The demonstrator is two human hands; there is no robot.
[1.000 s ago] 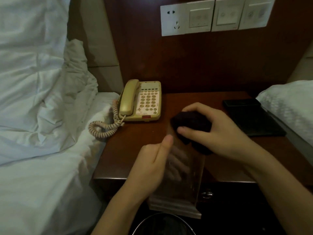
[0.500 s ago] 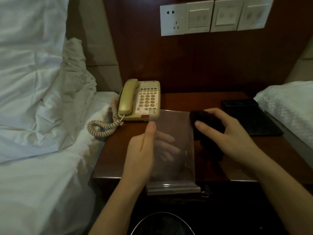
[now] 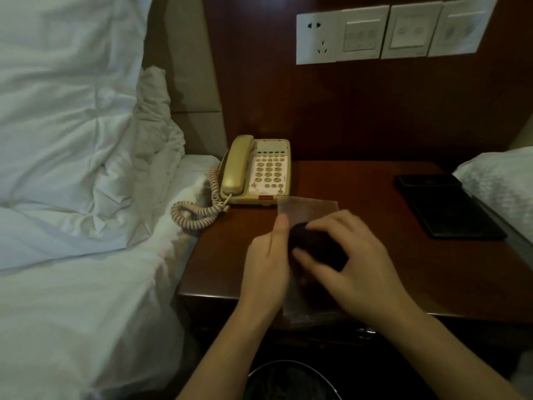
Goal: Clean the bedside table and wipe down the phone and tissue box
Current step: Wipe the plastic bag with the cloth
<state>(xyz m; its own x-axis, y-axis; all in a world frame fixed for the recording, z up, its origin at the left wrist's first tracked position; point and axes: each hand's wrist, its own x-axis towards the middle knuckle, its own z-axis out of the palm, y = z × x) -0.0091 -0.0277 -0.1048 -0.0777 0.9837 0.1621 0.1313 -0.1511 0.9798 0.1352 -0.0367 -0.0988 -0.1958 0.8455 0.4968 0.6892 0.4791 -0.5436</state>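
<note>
Clear acrylic stand (image 3: 307,208) is being gripped by left hand (image 3: 268,264), wiped with dark cloth (image 3: 315,249) clutched in right hand (image 3: 357,264). Phone (image 3: 256,171) likely next.

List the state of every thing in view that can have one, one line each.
Phone: handset on its cradle, cord coiled beside it.
Clear stand: held off the table, tilted.
Dark cloth: bunched, pressed against the stand.
Left hand: grips the stand's left edge.
Right hand: grips the cloth.
Black folder: closed, flat on the table.
Wall socket: nothing plugged in.
</note>
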